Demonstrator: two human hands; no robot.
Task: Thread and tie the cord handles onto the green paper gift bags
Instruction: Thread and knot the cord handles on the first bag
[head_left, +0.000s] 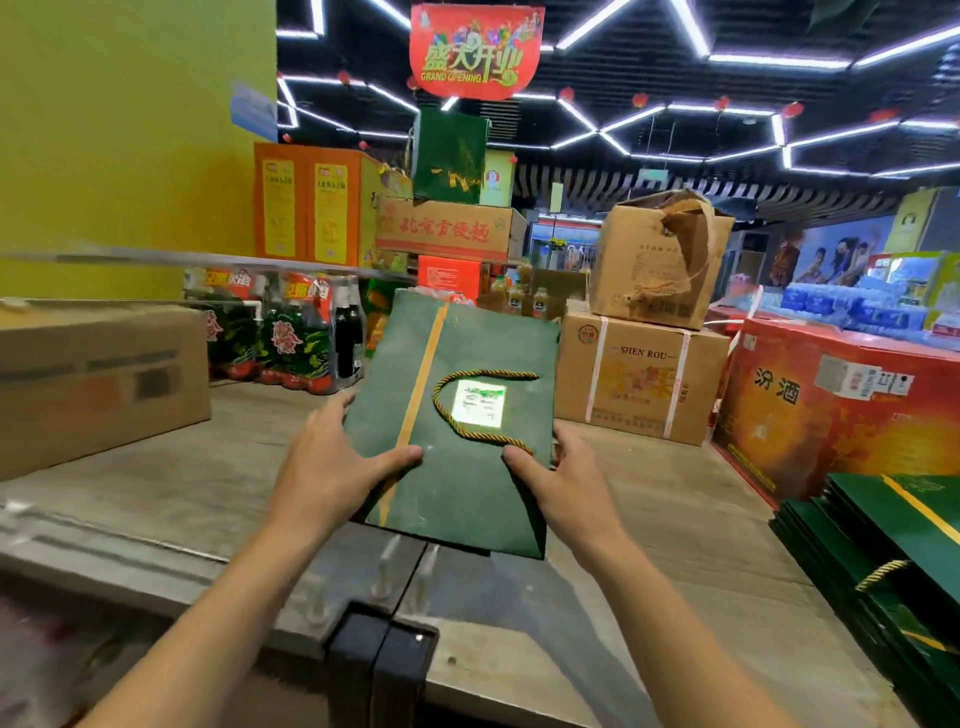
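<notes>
A flat green paper bag (467, 488) is held tilted over the grey worktop (675, 499). The left hand (332, 462) grips its left edge, the right hand (569, 486) its right edge, fingers clamped on the paper, thumbs on front. A gold cord (438, 397) loops across its face. More green bags (893, 540) lie stacked at right

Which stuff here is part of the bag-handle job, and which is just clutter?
Job: flat green paper gift bag, gripped by left hand and right hand; twisted gold cord handle on it; stack of flat green bags at right.
Clutter: brown cardboard boxes; red printed carton; shrink-wrapped bottle packs; red Grand Opening banner.
</notes>
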